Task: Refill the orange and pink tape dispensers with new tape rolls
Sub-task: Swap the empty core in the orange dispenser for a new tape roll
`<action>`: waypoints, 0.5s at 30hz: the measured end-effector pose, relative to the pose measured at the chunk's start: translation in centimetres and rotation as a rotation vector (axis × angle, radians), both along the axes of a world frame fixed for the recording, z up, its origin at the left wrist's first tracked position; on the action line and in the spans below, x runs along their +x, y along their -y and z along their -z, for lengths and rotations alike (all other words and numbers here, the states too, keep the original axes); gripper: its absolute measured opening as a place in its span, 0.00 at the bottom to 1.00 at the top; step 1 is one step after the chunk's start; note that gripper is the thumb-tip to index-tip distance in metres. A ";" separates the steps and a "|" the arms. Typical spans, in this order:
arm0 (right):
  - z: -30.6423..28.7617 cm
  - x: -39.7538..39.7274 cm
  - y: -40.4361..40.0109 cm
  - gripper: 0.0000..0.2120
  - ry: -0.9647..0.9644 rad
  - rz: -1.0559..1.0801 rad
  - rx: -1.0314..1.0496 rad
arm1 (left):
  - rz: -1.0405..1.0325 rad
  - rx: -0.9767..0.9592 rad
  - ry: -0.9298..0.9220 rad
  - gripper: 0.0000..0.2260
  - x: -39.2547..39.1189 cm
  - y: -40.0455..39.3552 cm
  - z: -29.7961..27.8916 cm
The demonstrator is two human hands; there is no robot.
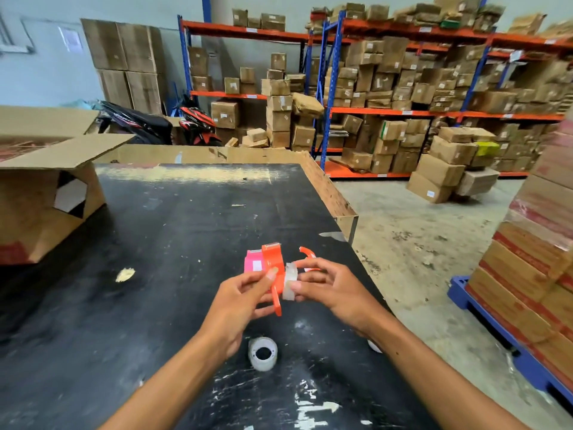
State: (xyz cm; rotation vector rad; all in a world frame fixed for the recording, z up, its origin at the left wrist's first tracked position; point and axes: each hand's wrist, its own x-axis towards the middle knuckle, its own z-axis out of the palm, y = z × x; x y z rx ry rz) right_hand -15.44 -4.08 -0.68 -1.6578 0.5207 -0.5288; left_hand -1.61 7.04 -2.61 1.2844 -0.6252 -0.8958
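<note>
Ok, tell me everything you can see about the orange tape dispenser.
The orange tape dispenser looks like glossy plastic, held on edge above the black table. A toothed cutter sits at its far top end, and a curved tail points toward the camera. The left hand grips its left side; the right hand presses a clear tape roll against its right side. The pink dispenser sits just behind.

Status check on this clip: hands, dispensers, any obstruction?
Left hand grips orange dispenser. Right hand presses tape roll against it. Pink dispenser behind. Spare roll on table. Nothing obstructing.
</note>
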 end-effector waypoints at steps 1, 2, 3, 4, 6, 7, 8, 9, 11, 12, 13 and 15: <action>0.1 0.1 0.0 0.12 0.010 0.007 0.002 | 0.005 0.000 -0.010 0.14 0.0 -0.1 -0.1; 0.1 0.1 0.1 0.11 0.014 0.006 0.004 | 0.012 0.001 -0.024 0.16 0.1 -0.2 -0.1; 0.0 0.2 0.2 0.11 0.008 -0.008 -0.001 | 0.021 0.004 -0.036 0.17 0.2 -0.3 -0.2; -0.1 0.3 0.3 0.12 -0.006 -0.037 -0.014 | 0.037 0.010 -0.043 0.19 0.3 -0.4 -0.2; -0.3 0.6 0.2 0.13 -0.027 -0.117 -0.032 | 0.068 0.029 -0.053 0.21 0.5 -0.5 0.0; -0.3 0.9 0.0 0.13 -0.023 -0.127 -0.028 | 0.075 0.034 -0.065 0.20 0.6 -0.6 0.1; -0.2 1.3 -0.1 0.14 -0.012 -0.116 -0.022 | 0.073 0.033 -0.084 0.20 0.7 -0.6 0.3; -0.2 1.7 -0.4 0.14 0.004 -0.086 -0.018 | 0.071 0.031 -0.102 0.19 0.8 -0.7 0.4; -0.1 2.5 -1.0 0.14 0.028 -0.027 -0.036 | 0.062 0.022 -0.135 0.17 1.2 -0.9 0.6; 0.0 2.8 -1.2 0.14 0.040 -0.011 -0.038 | 0.056 0.020 -0.149 0.16 1.4 -1.0 0.8; 0.0 3.1 -1.4 0.13 0.050 -0.004 -0.031 | 0.049 0.018 -0.162 0.15 1.6 -1.2 0.8; 0.0 3.5 -1.6 0.13 0.064 -0.015 -0.044 | 0.042 0.017 -0.181 0.15 2.0 -1.4 1.0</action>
